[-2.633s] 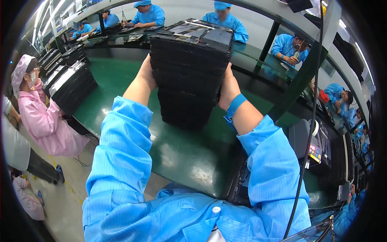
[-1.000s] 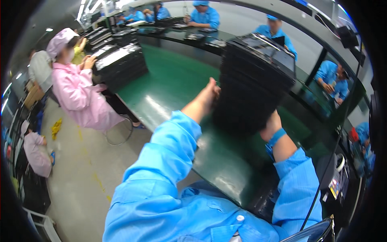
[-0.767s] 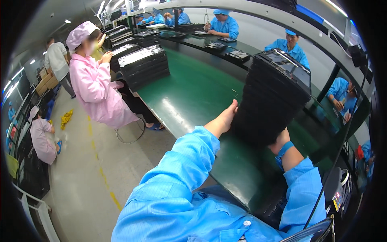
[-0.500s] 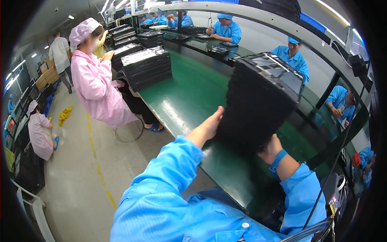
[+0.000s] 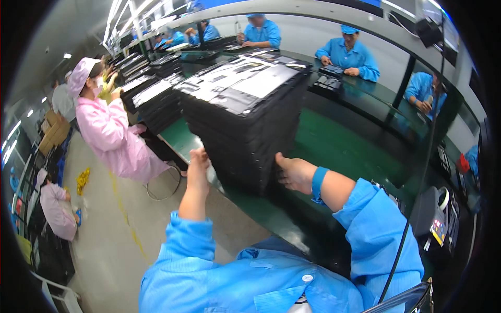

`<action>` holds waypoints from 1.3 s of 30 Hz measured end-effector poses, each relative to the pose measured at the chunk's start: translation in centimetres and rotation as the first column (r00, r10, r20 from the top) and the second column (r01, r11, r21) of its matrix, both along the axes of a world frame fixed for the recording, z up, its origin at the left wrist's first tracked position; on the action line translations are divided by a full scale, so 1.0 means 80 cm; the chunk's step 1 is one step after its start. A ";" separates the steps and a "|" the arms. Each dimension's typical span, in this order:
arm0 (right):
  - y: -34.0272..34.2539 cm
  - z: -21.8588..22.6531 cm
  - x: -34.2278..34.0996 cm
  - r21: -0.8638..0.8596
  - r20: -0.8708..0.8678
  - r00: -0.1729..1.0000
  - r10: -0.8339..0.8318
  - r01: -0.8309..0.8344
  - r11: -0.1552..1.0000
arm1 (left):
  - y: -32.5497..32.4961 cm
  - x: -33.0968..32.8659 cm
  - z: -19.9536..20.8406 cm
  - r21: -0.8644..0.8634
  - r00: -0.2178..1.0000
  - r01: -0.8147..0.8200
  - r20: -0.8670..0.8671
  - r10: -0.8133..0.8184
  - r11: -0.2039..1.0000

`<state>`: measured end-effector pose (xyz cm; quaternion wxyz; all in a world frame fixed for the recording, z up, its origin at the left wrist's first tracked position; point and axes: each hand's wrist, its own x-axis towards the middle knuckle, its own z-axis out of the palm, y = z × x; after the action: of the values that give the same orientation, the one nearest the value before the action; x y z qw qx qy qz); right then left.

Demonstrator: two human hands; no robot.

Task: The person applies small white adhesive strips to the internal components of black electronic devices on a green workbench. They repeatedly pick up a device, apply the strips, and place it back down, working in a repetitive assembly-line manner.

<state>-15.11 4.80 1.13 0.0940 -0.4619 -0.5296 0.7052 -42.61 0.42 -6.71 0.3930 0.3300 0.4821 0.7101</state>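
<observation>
A tall stack of black trays stands in front of me, with flat silver-and-white parts lying in its top tray. My left hand holds the lower left side of the stack, its fingers partly hidden behind the edge. On the right side, my right hand presses against the stack near its bottom, thumb up and fingers curled against it. A blue band circles my right wrist. Whether the stack's base rests on the green table is hard to see.
Beyond the stack at left are more tray stacks, beside a seated person in pink. Several people in blue work across the table, one handling a dark flat part. A black cable hangs at right.
Both hands have shifted the tray stack leftward, toward the other stacks. Its top now shows more fully, and my view has turned to the right.
</observation>
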 end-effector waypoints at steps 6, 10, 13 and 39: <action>-0.068 0.092 0.081 0.407 0.198 0.969 0.149 -0.220 0.886 | -0.106 0.182 0.082 0.561 0.349 0.560 -0.827 0.440 0.610; -0.106 0.112 0.160 0.492 0.052 0.985 0.165 -0.169 0.854 | -0.024 0.293 0.062 0.054 0.165 0.597 -0.985 -0.057 0.800; -0.152 0.136 0.197 0.621 0.227 0.962 0.153 -0.264 0.738 | 0.054 0.310 0.028 0.047 -0.575 0.212 -0.802 0.163 0.976; -0.367 -0.030 0.392 0.562 -0.221 0.720 -0.658 0.646 0.517 | 0.140 -0.044 0.010 -0.025 -0.844 0.043 -0.536 0.023 0.999</action>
<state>16.21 -24.56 -1.26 0.4877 -0.5774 -0.5140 0.4057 -46.11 11.60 -5.89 -0.3460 0.7893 0.4935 -0.1173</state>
